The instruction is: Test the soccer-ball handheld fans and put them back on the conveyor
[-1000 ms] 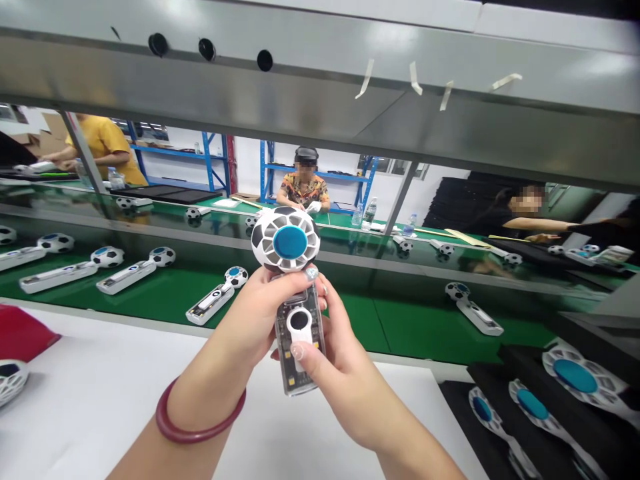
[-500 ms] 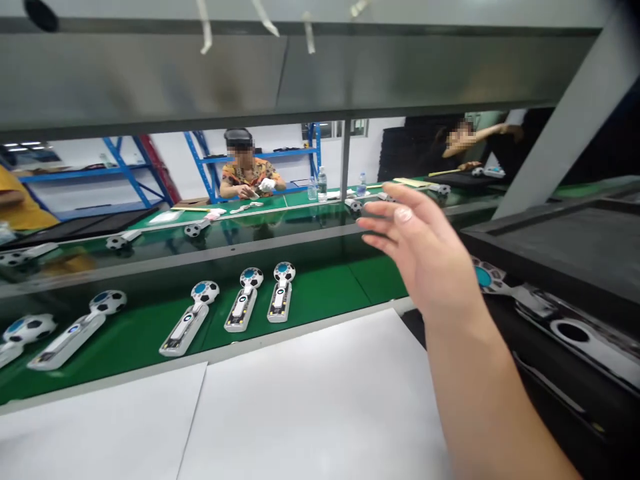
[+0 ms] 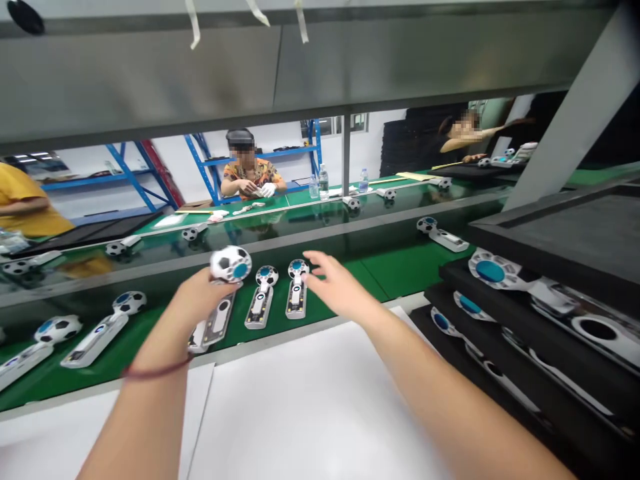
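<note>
My left hand (image 3: 199, 298) reaches over the green conveyor belt (image 3: 390, 270) and is closed round the neck of a handheld fan (image 3: 231, 264). The fan has a football-patterned head with a blue centre, and its clear handle points back down toward the belt's near edge. A red bangle sits on that wrist. My right hand (image 3: 336, 288) hovers open, fingers spread, just right of two more fans (image 3: 297, 294) lying side by side on the belt, touching nothing.
More fans lie along the belt at left (image 3: 100, 330) and at far right (image 3: 441, 235). Stacked black trays (image 3: 505, 313) hold fan parts on my right. A white table (image 3: 310, 400) lies below my arms and a metal shelf (image 3: 280, 67) above. Other people sit across the belt.
A second ago both hands held one fan up before me. Half a second ago only my open right hand showed, raised to the right. It has swung left and down; my left hand now holds a fan at the belt.
</note>
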`<state>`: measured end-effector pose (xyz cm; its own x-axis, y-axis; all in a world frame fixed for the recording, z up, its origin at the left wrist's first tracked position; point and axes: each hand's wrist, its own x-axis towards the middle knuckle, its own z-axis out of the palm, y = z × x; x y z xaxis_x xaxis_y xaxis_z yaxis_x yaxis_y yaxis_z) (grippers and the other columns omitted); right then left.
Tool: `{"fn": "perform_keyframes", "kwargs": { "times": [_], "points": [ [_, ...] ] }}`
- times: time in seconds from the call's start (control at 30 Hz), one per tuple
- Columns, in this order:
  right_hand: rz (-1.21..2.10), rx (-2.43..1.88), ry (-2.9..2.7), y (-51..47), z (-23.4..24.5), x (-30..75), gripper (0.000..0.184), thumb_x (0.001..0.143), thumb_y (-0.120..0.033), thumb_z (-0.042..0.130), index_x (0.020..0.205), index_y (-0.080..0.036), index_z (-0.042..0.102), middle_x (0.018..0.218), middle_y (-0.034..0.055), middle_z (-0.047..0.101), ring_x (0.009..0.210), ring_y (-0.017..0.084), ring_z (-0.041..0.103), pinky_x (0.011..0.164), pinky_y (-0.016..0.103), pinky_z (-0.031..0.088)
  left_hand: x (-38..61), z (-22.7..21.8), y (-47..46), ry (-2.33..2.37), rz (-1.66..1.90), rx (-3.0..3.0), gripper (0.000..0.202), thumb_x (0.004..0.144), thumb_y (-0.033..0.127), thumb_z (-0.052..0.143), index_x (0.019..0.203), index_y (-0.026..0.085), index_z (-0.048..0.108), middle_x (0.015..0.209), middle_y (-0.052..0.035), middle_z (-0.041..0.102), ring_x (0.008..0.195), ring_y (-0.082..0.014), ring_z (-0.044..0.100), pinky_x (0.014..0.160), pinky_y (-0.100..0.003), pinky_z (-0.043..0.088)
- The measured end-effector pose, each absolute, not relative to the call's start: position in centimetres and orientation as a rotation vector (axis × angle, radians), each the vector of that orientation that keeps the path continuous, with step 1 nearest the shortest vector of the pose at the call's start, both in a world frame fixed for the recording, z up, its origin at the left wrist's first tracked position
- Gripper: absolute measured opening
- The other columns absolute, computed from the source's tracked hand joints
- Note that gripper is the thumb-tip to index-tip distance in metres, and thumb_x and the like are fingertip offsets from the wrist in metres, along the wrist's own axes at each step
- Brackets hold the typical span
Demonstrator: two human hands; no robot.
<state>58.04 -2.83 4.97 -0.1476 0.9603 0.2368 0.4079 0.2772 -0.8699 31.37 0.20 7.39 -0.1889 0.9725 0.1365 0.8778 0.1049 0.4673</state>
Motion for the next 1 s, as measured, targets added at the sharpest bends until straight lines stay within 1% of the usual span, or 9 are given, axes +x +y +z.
{"fn": "perform_keyframes", "kwargs": {
  "times": [0.1,0.2,0.27,0.4,0.47,0.57,0.67,0.8,1.0],
  "points": [
    [0.847,-1.577,-1.795,0.3,1.6,55.9,0.060,0.082,-0.036,0.051,0.138,-0.026,0.030,0.133,0.0105,0.039,0.117,0.025,0.045,0.095,0.036,0.039,32.3,5.0,4.2,2.237,0.509,1.880,0.029,0.071,0.033,0.064,0.091,0.012,0.062,0.083,-0.0121,0.066,0.081,-0.0307,0.062,0.071,-0.035,0.046],
    [0.874,-1.756,-1.718,3.2,-0.6,53.9,0.079,0.078,-0.039,0.058,0.143,-0.019,0.017,0.130,0.0196,0.041,0.115,0.034,0.045,0.091,0.044,0.039,33.3,3.1,5.8,2.284,0.522,1.980,0.032,0.081,0.027,0.053,0.105,0.006,0.056,0.111,-0.0221,0.057,0.110,-0.0343,0.050,0.088,-0.039,0.040],
    [0.888,-1.845,-1.644,4.8,-1.5,52.9,0.090,0.074,-0.038,0.064,0.144,-0.017,0.012,0.127,0.0232,0.043,0.116,0.038,0.043,0.089,0.047,0.039,34.5,2.1,6.0,2.234,0.506,2.048,0.027,0.084,0.024,0.049,0.106,0.009,0.055,0.118,-0.0195,0.053,0.117,-0.0302,0.044,0.096,-0.041,0.035],
    [0.939,-1.895,-1.486,7.0,-2.5,52.5,0.098,0.066,-0.023,0.070,0.143,-0.016,0.010,0.123,0.0238,0.047,0.118,0.040,0.040,0.090,0.051,0.037,37.2,0.3,6.3,2.074,0.361,1.914,0.019,0.081,0.029,0.061,0.088,0.011,0.060,0.096,-0.0081,0.061,0.095,-0.0223,0.056,0.088,-0.043,0.042],
    [0.994,-1.811,-1.435,7.2,-3.0,53.2,0.093,0.065,-0.024,0.070,0.141,-0.014,0.018,0.120,0.0217,0.050,0.115,0.038,0.044,0.091,0.050,0.036,38.1,-0.4,6.4,1.998,0.388,1.778,0.020,0.080,0.031,0.062,0.085,0.012,0.059,0.091,-0.0056,0.061,0.087,-0.0199,0.058,0.082,-0.041,0.046],
    [1.102,-1.565,-1.393,6.3,-3.4,55.0,0.061,0.067,-0.030,0.068,0.121,-0.012,0.046,0.111,0.0172,0.057,0.106,0.033,0.053,0.092,0.043,0.039,38.7,-0.7,5.1,1.801,0.545,1.557,0.020,0.079,0.030,0.063,0.080,0.012,0.057,0.078,-0.0036,0.061,0.075,-0.0184,0.060,0.072,-0.036,0.050],
    [1.239,-1.290,-1.332,4.1,-3.1,56.7,0.040,0.075,-0.035,0.060,0.108,-0.016,0.051,0.102,0.0103,0.062,0.096,0.025,0.061,0.083,0.035,0.047,39.3,0.1,2.4,1.496,0.790,1.338,0.022,0.076,0.029,0.063,0.089,0.015,0.053,0.076,-0.0027,0.062,0.070,-0.0187,0.063,0.063,-0.031,0.051],
    [1.466,-1.026,-1.165,0.6,-1.0,57.5,0.047,0.082,-0.058,0.044,0.107,-0.018,0.048,0.090,0.0081,0.064,0.081,0.021,0.065,0.067,0.032,0.053,40.3,2.2,-1.5,1.165,1.072,1.100,0.040,0.075,0.049,0.058,0.101,0.020,0.048,0.091,-0.0052,0.064,0.078,-0.0206,0.065,0.064,-0.031,0.053],
    [1.460,-0.861,-0.937,-4.0,0.2,55.9,0.054,0.067,-0.067,0.058,0.086,-0.016,0.052,0.064,0.0021,0.058,0.053,0.015,0.058,0.049,0.025,0.045,41.4,2.7,-5.5,1.150,1.465,0.716,0.061,0.074,0.071,0.040,0.073,0.012,0.057,0.057,-0.0057,0.060,0.049,-0.0185,0.058,0.042,-0.026,0.043]
  ]
}}
